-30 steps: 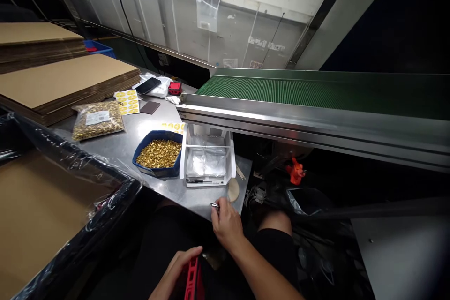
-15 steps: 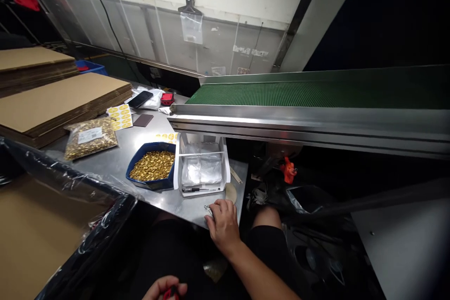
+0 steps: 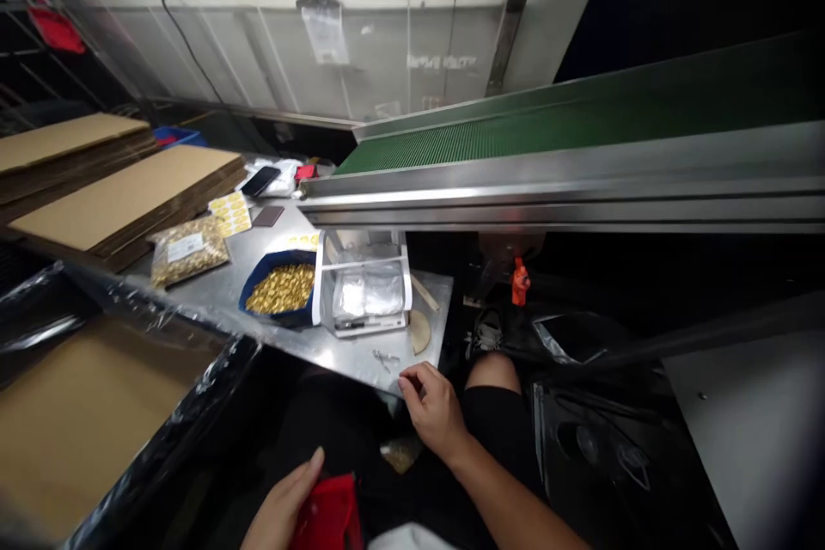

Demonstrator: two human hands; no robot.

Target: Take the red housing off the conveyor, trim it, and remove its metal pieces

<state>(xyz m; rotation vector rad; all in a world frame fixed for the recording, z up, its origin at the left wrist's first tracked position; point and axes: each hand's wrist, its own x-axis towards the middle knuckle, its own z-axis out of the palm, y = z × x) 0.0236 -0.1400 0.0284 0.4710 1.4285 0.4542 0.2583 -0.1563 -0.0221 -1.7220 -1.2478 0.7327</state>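
My right hand (image 3: 433,406) hovers at the near edge of the steel table (image 3: 258,241), fingers curled and empty as far as I can see. A small metal piece (image 3: 385,357) lies on the table just left of those fingers. My left hand (image 3: 284,505) is low over my lap, holding a red object (image 3: 327,514). A blue bin of small gold parts (image 3: 282,288) and a white tray with silvery bags (image 3: 366,292) stand side by side behind the metal piece.
A green conveyor belt (image 3: 547,133) with a steel frame runs across the right. A clear bag of gold parts (image 3: 186,249), yellow sticker sheets (image 3: 230,213), a phone (image 3: 260,180) and flat cardboard stacks (image 3: 122,198) are at the left. A plastic-lined carton (image 3: 96,395) stands near left.
My right hand has let go of the small metal piece on the table and drawn back toward me. The left hand with the red object has come up into view. The view has tilted.
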